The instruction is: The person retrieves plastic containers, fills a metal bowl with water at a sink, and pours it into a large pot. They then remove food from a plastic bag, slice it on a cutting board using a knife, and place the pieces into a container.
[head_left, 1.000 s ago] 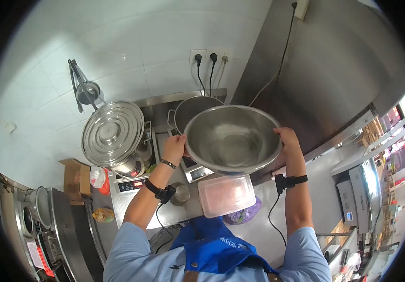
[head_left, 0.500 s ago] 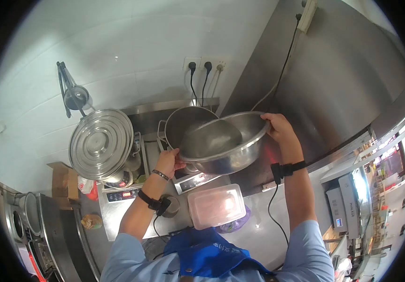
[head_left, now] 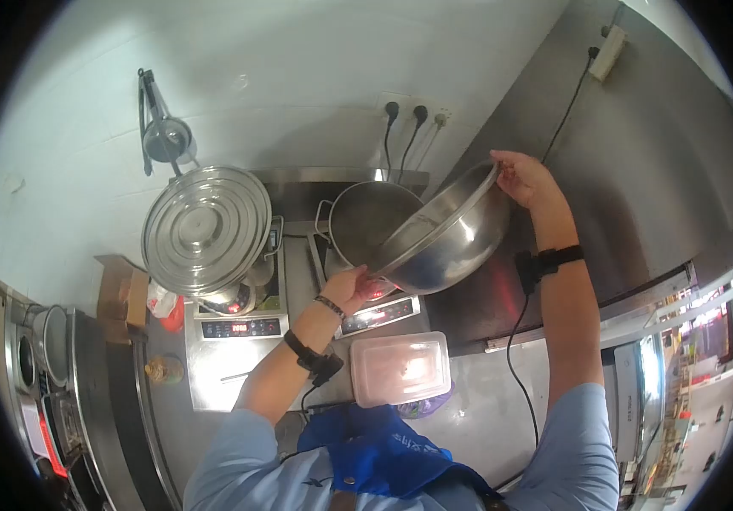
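A large steel bowl (head_left: 456,247) is held steeply tilted between my two hands, its opening turned toward the pot. My left hand (head_left: 350,290) grips the rim at its lower left end. At the raised upper right end, my right hand (head_left: 521,176) has its fingers closed over the rim. Beneath the bowl's lower edge, a deep pot (head_left: 365,209) with side handles stands on an induction cooker (head_left: 381,316). Part of the pot's opening is hidden behind the bowl. Whatever the bowl contains is hard to make out.
A lidded pot (head_left: 206,228) stands on a second cooker (head_left: 239,328) at left. A lidded plastic box (head_left: 400,368) sits on the counter close to my apron. Plugs (head_left: 392,111) with cords hang from the wall, and a steel panel (head_left: 647,170) rises on the right.
The bowl has tipped much more steeply, its right end rising and its opening turning toward the pot. Both hands keep hold of the rim. The camera view has shifted a little.
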Demonstrator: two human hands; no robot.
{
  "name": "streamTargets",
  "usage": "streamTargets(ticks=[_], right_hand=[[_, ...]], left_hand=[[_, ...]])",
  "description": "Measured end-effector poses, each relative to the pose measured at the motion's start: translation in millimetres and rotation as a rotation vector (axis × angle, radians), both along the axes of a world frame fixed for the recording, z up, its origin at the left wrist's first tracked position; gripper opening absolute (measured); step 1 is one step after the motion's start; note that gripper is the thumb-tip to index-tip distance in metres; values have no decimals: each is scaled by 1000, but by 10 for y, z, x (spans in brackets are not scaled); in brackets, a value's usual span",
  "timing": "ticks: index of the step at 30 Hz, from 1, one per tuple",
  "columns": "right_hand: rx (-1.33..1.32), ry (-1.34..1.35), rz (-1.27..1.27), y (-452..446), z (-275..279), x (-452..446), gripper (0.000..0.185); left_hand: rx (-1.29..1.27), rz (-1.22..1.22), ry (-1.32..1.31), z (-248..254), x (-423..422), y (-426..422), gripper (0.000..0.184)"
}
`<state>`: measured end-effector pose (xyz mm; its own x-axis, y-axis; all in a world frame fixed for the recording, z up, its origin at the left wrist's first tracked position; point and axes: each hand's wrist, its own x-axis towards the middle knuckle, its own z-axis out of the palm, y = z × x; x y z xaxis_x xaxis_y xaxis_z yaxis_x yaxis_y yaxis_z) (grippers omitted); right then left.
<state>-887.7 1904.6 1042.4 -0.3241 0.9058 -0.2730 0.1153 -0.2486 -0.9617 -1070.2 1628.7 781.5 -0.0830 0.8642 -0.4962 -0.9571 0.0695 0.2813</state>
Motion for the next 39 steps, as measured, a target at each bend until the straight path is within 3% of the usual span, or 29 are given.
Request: streamTargets(ticks=[2, 8, 12, 17, 19, 20, 23, 25, 26, 27, 28, 30, 33, 36, 39], right_hand=[[17, -3, 54, 61, 66, -166, 8], [78, 108, 207, -58, 176, -792, 18], [40, 121, 373, -111, 180, -1062, 22], [67, 109, 282, -143, 204, -717, 24], [74, 54, 246, -182, 230, -236, 30], [23, 88, 301, -348, 255, 20, 30], [-68, 74, -33, -529, -215, 1005, 37], [-160, 103, -151, -802, -698, 1622, 36], [-209, 141, -198, -970, -953, 1952, 33], [-256, 178, -256, -1136, -1205, 2290, 31], [-277, 217, -307, -1338, -1435, 2548, 30], [-346, 256, -422, -1820, -1707, 2853, 32], [-498, 278, -517, -2373, -2162, 3293, 34], [-533, 332, -523, -2804, -2632, 3626, 27], [-536, 295, -507, -3113, -3015, 3720, 27]], left_hand=[[11, -35, -62, -407, -5, 172, 20], [19, 20, -158, -625, 195, 288, 23], [-29, 43, -226, -431, 308, 265, 23], [-79, 26, -97, -401, 279, 213, 23], [-9, -20, 82, -258, 155, 84, 24], [97, -154, 149, -317, -7, -15, 30], [-149, 140, 1458, 18, -483, -642, 38], [-425, 799, 1742, 55, -1003, -1110, 50], [-919, 936, 2070, -157, -1437, -1331, 64], [-1265, 1052, 2095, -72, -1713, -1539, 85], [-1461, 851, 1771, 100, -1892, -1681, 102], [-1774, 702, 1487, -85, -2337, -1806, 87], [-923, 667, 866, -568, -2855, -2039, 56], [-879, 677, 786, -359, -2838, -1932, 35], [-1048, 525, 870, -256, -2902, -1814, 29]])
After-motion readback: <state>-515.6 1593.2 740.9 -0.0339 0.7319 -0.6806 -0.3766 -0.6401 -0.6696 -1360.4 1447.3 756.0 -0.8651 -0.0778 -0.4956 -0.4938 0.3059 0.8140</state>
